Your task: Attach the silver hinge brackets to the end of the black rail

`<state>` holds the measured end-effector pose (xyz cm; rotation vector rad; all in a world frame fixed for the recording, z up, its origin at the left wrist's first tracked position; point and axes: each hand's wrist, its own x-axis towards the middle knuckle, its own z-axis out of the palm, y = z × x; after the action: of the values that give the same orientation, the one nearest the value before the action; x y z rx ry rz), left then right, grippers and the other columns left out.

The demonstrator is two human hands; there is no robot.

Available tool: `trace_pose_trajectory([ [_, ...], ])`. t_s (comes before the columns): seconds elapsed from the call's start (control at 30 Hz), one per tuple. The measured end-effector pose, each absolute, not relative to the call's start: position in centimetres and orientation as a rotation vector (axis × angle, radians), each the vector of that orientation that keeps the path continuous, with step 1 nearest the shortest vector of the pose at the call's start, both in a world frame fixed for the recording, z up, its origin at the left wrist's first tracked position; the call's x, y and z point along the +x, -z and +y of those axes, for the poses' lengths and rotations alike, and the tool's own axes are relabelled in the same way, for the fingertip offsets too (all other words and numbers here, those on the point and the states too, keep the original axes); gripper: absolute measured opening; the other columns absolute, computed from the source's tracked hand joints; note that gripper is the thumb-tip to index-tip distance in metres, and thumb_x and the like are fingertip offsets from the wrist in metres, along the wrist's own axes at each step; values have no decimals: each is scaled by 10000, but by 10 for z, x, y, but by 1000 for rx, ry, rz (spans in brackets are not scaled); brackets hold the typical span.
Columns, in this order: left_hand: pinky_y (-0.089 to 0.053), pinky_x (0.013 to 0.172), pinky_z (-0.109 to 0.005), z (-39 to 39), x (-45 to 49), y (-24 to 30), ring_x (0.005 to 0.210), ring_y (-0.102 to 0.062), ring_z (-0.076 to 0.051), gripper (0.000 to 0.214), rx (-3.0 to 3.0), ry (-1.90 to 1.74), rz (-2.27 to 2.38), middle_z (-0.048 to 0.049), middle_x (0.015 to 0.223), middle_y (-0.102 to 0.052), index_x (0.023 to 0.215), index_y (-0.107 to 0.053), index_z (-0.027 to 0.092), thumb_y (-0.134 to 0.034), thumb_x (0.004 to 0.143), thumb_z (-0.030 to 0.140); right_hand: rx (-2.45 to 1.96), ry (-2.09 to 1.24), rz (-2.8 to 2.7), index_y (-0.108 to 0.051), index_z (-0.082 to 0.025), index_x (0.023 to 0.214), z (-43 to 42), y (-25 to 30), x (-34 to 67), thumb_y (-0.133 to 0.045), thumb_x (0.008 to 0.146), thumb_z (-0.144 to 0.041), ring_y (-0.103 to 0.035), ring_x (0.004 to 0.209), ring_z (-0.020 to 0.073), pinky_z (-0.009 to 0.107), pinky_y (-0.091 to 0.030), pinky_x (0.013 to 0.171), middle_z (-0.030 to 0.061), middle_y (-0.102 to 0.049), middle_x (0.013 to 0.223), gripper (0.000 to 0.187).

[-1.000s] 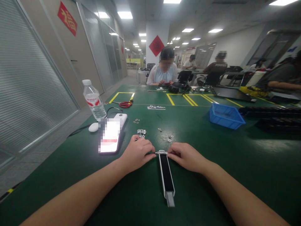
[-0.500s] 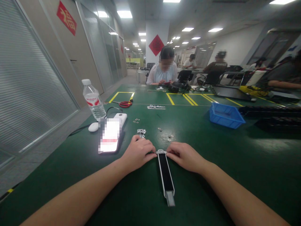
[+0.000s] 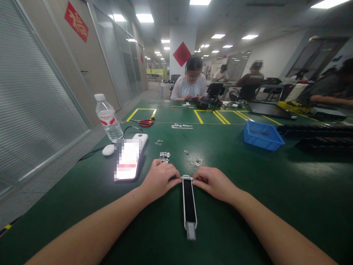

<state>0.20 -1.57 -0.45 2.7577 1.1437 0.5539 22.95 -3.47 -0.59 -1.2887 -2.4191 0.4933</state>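
Note:
A long, narrow white-framed piece with a black inside lies on the green table, pointing toward me. Its near end carries a grey tab, and a small crosspiece spans its far end. From the left side my left hand pinches that far end between thumb and fingertips. My right hand pinches the opposite side at the same level, fingers curled. Whatever small part sits between the fingertips is mostly hidden. Just beyond my left hand are metal brackets, partly covered by it.
Small metal nuts lie in groups beyond my hands. On the left are a lit phone, a white power bank, a water bottle and red-handled scissors. A blue bin stands right. A person sits opposite.
The near end of the white-framed piece has swung left, so it now lies straighter toward me. Both hands keep their pinch at its far end. The whole view has shifted slightly.

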Motion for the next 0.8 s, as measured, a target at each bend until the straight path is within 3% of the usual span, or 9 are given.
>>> trace_pose_trajectory([
  [0.1, -268, 836, -370, -15, 2, 5, 852, -602, -176, 82, 2756, -555, 1158, 33, 859, -685, 815, -622, 214, -637, 833, 293, -1323, -490, -2441, -651, -199, 863, -34, 2, 232, -645, 825, -224, -500, 644, 116, 220, -348, 576, -16, -554, 708, 46],
  [0.23, -278, 831, -374, -16, 1, 5, 848, -600, -182, 101, 2770, -555, 1145, 27, 851, -680, 816, -617, 215, -617, 832, 314, -1373, -407, -2403, -648, -205, 972, -32, 2, 240, -627, 805, -174, -517, 668, 130, 235, -366, 592, -5, -578, 760, 171],
  [0.5, -281, 837, -380, -17, 0, 2, 835, -598, -184, 107, 2743, -553, 1147, 19, 839, -670, 806, -609, 205, -626, 792, 310, -1574, -372, -2264, -579, -203, 1229, -27, 13, 240, -529, 871, -187, -585, 869, 186, 298, -447, 746, 84, -596, 1045, 361],
  [0.8, -287, 827, -370, -21, 2, -1, 804, -590, -175, 86, 2687, -584, 1137, 19, 813, -647, 792, -586, 193, -596, 764, 274, -1585, -410, -2232, -629, -173, 1125, -27, 12, 238, -516, 880, -180, -580, 830, 176, 316, -454, 750, 85, -590, 997, 270],
])
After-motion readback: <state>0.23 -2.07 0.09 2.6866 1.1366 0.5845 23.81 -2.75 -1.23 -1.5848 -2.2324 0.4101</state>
